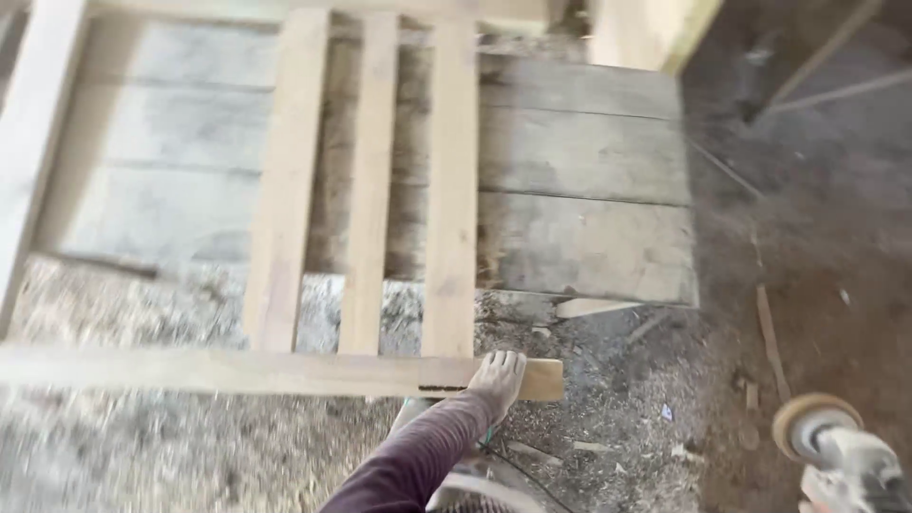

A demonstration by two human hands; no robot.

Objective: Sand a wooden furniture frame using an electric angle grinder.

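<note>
a: what's seen underfoot?

b: a dusty floor strewn with sawdust and scraps is shown, with grey planks laid flat on it.

a: and on top?

b: three pale slats are set upright in the view, joined at the near end by a cross board. a bare foot in a purple trouser leg is pressed on that board's right end.

a: the hands?

b: neither is shown, so their grip cannot be told. a disc sander is seen at the lower right. no containers are made out.
</note>
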